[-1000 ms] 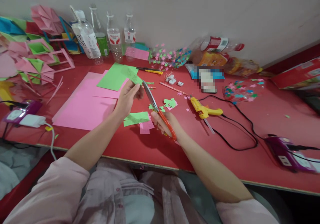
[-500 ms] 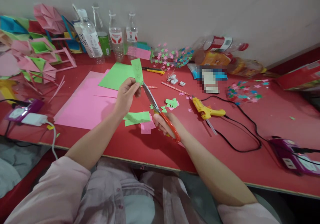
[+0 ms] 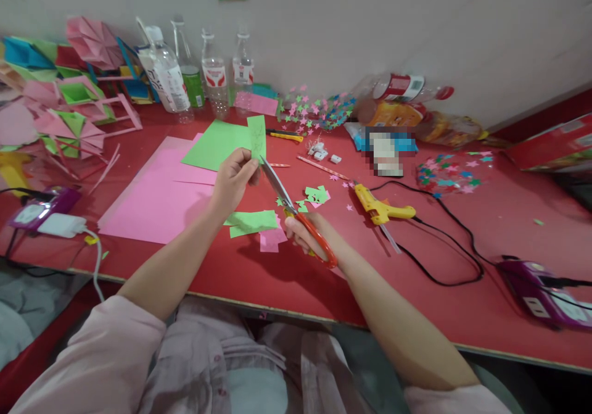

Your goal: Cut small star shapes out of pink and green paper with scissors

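Note:
My left hand (image 3: 238, 173) pinches the lower end of a small green paper strip (image 3: 258, 135), which stands up from the fingers and bears faint pencil lines. My right hand (image 3: 305, 232) is wrapped round the red and yellow handles of a pair of scissors (image 3: 317, 238). The blade tips reach the strip's lower edge beside my left fingertips; whether they are cutting into it is too small to tell. Below the hands lie green paper strips (image 3: 253, 221) over pink paper pieces (image 3: 272, 240). Green paper scraps (image 3: 317, 195) lie just beyond the scissors.
Pink sheets (image 3: 143, 198) and a green sheet (image 3: 213, 145) lie left. A yellow glue gun (image 3: 382, 207) with a black cord rests right, near a purple power strip (image 3: 531, 290). Bottles (image 3: 215, 81) stand by the wall; a utility knife (image 3: 287, 135) lies behind my hands.
My left hand has turned the green strip from tilting away leftward to standing upright. The scissors stay in my right hand, with their tips close to the strip. The view has shifted slightly.

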`<state>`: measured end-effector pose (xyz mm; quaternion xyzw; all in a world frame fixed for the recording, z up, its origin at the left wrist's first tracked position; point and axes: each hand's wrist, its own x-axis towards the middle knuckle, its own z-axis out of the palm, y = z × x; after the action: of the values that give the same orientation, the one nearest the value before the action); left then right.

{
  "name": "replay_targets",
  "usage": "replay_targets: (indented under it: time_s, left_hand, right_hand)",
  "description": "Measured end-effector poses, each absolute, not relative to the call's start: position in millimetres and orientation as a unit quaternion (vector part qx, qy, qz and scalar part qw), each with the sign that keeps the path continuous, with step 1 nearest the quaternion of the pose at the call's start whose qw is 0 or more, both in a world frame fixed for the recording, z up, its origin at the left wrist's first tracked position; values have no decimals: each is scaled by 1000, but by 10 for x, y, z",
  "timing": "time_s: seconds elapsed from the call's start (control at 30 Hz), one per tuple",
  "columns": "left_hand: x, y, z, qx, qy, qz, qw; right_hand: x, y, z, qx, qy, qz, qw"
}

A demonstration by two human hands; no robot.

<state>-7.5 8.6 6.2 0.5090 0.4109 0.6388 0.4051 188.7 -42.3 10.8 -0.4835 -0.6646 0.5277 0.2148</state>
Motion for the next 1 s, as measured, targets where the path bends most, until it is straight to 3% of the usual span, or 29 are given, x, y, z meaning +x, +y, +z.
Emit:
replay_targets:
  time_s: [1.0]
  left_hand:
    - [-113,114,52,479,382,633,474]
  right_hand:
    - [1869,-436,168,-510,-652,520,210]
